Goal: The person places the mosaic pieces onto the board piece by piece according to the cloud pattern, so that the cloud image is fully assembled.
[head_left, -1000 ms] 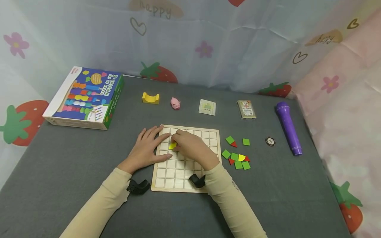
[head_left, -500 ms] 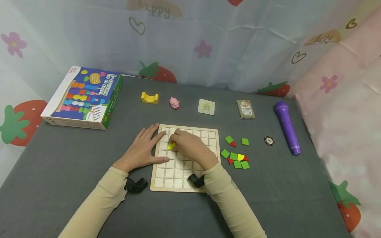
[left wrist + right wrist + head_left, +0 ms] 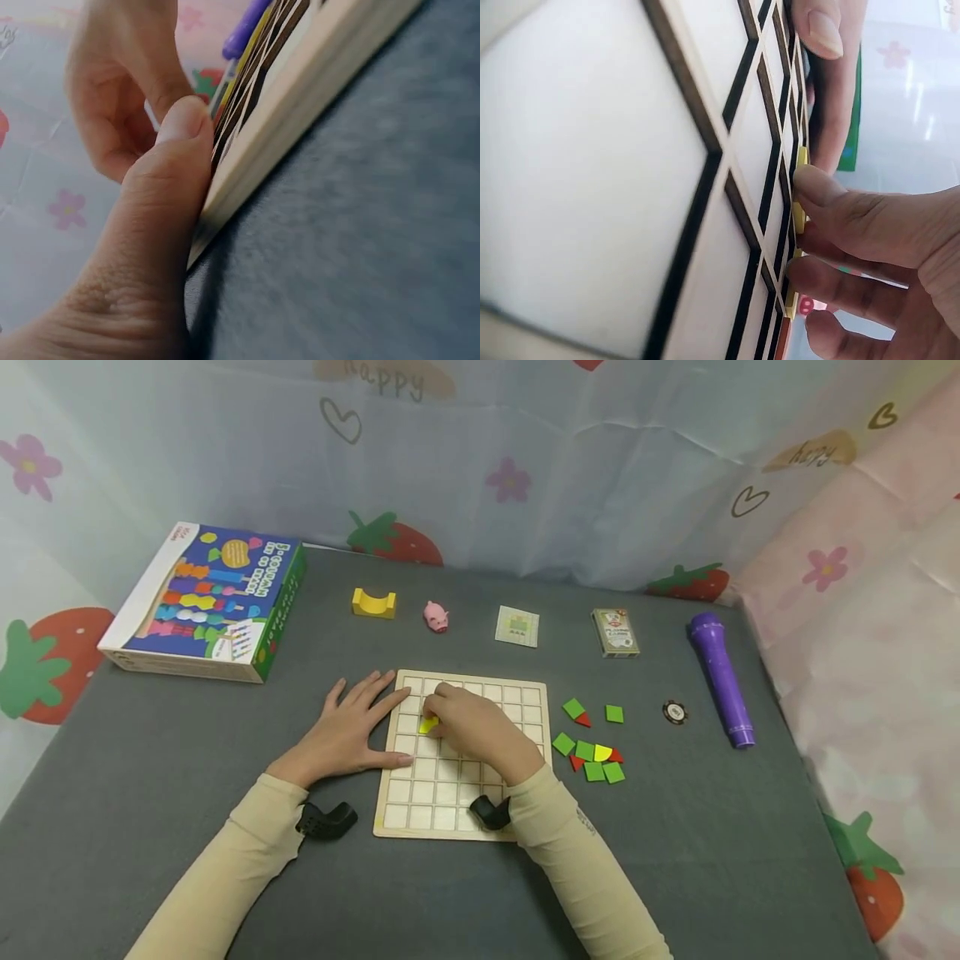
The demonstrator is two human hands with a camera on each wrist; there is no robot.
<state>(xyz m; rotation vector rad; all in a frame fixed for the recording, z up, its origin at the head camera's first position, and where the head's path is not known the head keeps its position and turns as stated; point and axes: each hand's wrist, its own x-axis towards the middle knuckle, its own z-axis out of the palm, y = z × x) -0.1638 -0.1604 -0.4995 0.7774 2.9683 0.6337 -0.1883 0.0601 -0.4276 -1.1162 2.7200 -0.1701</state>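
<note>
My right hand (image 3: pixel 472 722) is over the upper left part of a wooden grid board (image 3: pixel 435 793), fingers curled, pinching a yellow tile (image 3: pixel 428 725) at one cell. In the right wrist view the thumb lies against that yellow tile (image 3: pixel 801 214); more yellow and a bit of orange-red show farther along the board, partly behind the fingers. My left hand (image 3: pixel 341 731) spreads its fingers at the board's left edge. Its thumb (image 3: pixel 169 165) rests on the rim in the left wrist view. My curled right fingers cover several cells.
Loose green tiles (image 3: pixel 593 772), red tiles (image 3: pixel 616 756) and a yellow tile (image 3: pixel 602 753) lie right of the board. Behind stand a game box (image 3: pixel 206 597), yellow block (image 3: pixel 373 604), pig figure (image 3: pixel 436 617), pattern card (image 3: pixel 517 627) and card pack (image 3: pixel 616 633). A chip (image 3: pixel 675 712) and purple microphone-shaped toy (image 3: pixel 722 681) lie right.
My left hand has slid slightly left, its thumb covering less of the board. The right hand stays at the same cell with the yellow tile. The whole head view has shifted a little.
</note>
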